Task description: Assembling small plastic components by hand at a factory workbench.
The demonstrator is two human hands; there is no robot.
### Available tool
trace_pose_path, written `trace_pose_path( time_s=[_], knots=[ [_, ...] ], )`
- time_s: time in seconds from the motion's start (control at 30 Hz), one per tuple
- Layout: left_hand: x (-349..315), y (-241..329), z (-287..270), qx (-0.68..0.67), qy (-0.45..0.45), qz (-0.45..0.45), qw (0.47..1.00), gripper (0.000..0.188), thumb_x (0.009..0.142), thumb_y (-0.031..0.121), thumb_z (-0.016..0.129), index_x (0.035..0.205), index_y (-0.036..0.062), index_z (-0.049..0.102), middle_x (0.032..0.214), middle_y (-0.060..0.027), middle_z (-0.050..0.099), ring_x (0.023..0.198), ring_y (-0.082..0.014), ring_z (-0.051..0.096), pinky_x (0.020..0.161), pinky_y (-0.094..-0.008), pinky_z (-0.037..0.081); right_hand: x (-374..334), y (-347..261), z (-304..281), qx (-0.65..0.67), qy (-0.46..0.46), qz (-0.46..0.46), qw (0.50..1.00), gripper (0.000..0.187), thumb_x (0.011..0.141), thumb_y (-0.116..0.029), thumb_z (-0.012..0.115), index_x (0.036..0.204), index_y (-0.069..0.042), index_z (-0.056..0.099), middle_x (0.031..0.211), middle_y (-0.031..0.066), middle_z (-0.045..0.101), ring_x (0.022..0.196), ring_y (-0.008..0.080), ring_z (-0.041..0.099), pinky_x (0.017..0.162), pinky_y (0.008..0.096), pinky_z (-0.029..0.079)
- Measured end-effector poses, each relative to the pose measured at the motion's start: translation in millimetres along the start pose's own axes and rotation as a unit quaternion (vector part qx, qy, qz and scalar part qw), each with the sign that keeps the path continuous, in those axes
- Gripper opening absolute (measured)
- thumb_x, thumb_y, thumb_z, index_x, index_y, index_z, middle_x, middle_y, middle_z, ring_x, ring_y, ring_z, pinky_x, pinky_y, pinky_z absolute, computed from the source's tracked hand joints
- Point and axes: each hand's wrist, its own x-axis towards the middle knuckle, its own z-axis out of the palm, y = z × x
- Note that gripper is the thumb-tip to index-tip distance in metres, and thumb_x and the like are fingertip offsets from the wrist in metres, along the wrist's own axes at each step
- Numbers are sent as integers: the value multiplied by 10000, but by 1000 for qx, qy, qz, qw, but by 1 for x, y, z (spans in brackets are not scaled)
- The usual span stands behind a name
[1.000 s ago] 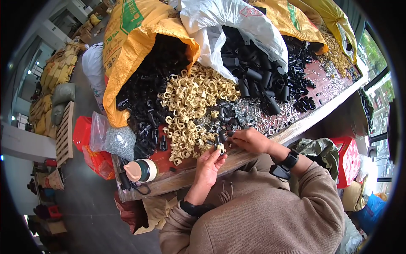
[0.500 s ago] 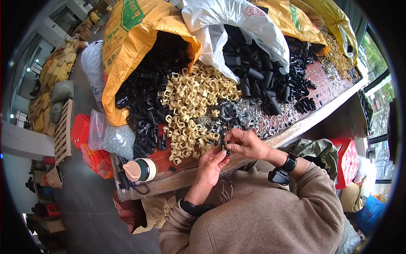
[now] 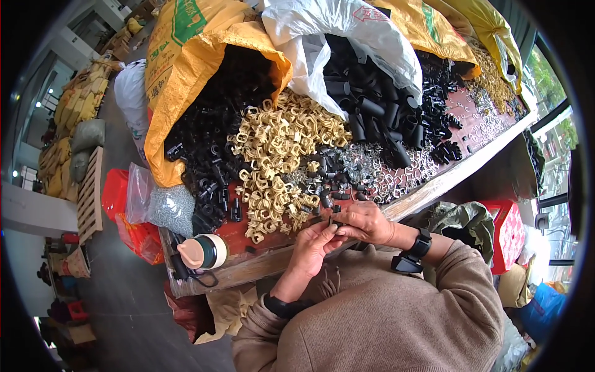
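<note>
Close together at the table's near edge, my two hands meet over a small black part (image 3: 335, 216). My left hand (image 3: 312, 247) is closed, thumb and fingers pinching the part from below. The fingers of my right hand (image 3: 367, 222) are also closed, gripping it from the right; much of it is hidden by fingertips. Just beyond them lie small black pieces (image 3: 327, 199) and a heap of brass-coloured clips (image 3: 288, 149). Small bent silver wire pieces (image 3: 412, 170) are scattered to the right of the heap.
Black fittings (image 3: 211, 167) spill from a yellow sack (image 3: 180, 80) at the left. Black tubes (image 3: 372, 108) spill from a white sack (image 3: 365, 28). A lidded cup (image 3: 214, 251) stands near the table's left corner, by a bag of small grey pieces (image 3: 171, 211). A wooden edge (image 3: 434, 186) borders the table.
My hands have turned the black part between my fingertips. The right hand has dropped slightly nearer to me, its fingers now lower and overlapping the left fingertips. The view has shifted slightly.
</note>
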Motion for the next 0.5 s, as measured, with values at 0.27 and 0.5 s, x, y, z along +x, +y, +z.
trace_pose_path(
  time_s=[0.27, 0.5],
  knots=[
    [5, -1, -14, 50, 40, 68, 996, 220, 827, 193, 497, 931, 5, 544, 768, -74, 591, 633, -121, 579, 550, -202, 471, -14, 46, -48, -264, 188, 88, 942, 246, 646, -23, 621, 874, -36, 531, 702, 80, 507, 571, 209, 490, 463, 286, 383],
    [8, -3, -17, 80, 30, 101, 991, 221, 834, 199, 483, 911, 0, 540, 762, -99, 591, 589, -129, 570, 516, -213, 473, -43, 88, -82, -480, 133, 265, 826, 319, 625, -55, 637, 920, -45, 514, 820, 100, 495, 693, 259, 503, 608, 327, 413]
  ],
)
